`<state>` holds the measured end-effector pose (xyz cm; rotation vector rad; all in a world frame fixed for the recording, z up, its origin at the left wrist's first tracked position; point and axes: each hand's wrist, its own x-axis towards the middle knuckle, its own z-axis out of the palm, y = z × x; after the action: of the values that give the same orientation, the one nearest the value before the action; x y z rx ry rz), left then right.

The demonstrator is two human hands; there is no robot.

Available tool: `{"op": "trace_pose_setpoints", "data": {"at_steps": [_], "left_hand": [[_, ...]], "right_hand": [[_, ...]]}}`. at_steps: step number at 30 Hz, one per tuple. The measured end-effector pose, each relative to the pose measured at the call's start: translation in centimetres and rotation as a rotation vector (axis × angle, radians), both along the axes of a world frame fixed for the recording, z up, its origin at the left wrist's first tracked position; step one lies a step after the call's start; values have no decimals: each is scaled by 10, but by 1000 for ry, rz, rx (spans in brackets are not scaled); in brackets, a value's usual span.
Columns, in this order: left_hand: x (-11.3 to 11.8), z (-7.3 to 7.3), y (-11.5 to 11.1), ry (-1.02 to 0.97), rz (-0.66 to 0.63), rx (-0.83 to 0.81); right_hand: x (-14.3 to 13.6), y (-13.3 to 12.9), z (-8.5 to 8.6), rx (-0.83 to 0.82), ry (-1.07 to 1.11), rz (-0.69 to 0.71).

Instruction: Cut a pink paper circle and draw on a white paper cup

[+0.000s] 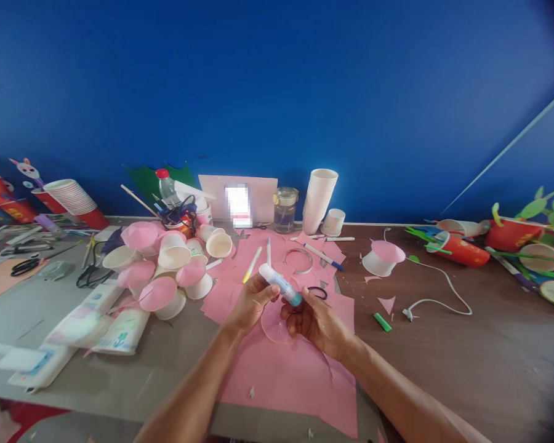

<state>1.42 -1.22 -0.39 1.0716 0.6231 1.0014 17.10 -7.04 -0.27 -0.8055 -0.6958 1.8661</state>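
Observation:
A white and light-blue glue stick with a teal end is held tilted between my hands. My left hand is closed around its white upper part. At the teal lower end, my right hand has its fingers curled against the stick. Just below, a round pink paper piece shows beside my right fingers; whether they also touch it, I cannot tell. Pink paper sheets lie under both hands. A black ring-shaped thing, perhaps a scissor handle, is near my right hand.
Paper cups with pink tops crowd the left. A tall cup stack, a glass jar and a lit phone stand at the blue wall. One pink-topped cup, a white cable and red cup crafts are rightward.

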Motion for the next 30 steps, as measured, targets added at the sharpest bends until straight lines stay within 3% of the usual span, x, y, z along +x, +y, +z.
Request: {"op": "trace_pose_setpoints", "data": {"at_steps": [4,8,10,12,15,17,19,22,24,26,30], "left_hand": [[0,1,0,-24,-11,-6],[3,1,-1,-20,17,-1],[3,1,-1,-18,22,1],[2,1,-1,-26,18,-5],[-1,1,1,-48,-5,-19],[-2,1,2,-67,-22,-18],[-2,0,2,-69,-22,-11],[0,0,1,-36,-1,-8],[0,-1,1,-19,8,-13],[0,-2,1,-10,8,-16],[-1,-2,2,-12,-13,-2]], "right_hand": [[1,2,-4,75,-193,-6],[1,-2,-6,407,-809,-379],[4,-4,-5,540,-1020,-494],[8,-5,-1,586,-990,-400],[10,-3,6,518,-673,-94],[9,-1,7,452,-553,27],[7,0,3,434,-662,-23],[7,0,-2,565,-1046,-319],[8,-1,0,663,-1181,-432],[11,-3,4,694,-1119,-355],[13,-3,11,640,-884,-25]]}}
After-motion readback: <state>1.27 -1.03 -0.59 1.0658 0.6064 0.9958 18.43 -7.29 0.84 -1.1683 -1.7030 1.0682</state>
